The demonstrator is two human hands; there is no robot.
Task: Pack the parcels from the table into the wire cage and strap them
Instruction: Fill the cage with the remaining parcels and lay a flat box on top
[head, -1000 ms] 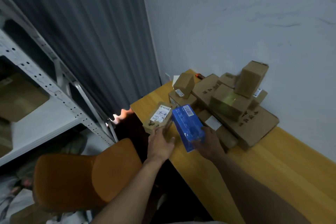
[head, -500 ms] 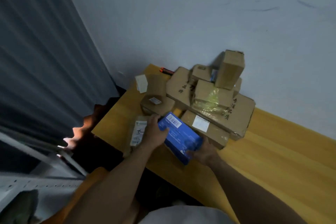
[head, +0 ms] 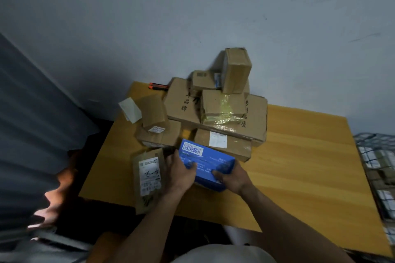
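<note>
Change: blue box lay flatter and nearer the worktop's front edge than a second before; left hand had quit the labelled packet for the box.
Hands: left gripped the box's 9 o'clock end, right hand its 3 o'clock end, probably to carry it level.
Box: at 6 o'clock of the cardboard pile; whether it was lifted clear could not be told.
Packet: just left of the left hand, overhanging the front edge.
Cage: wire cage at 3 o'clock, parcels already inside; likely the box's destination.
</note>
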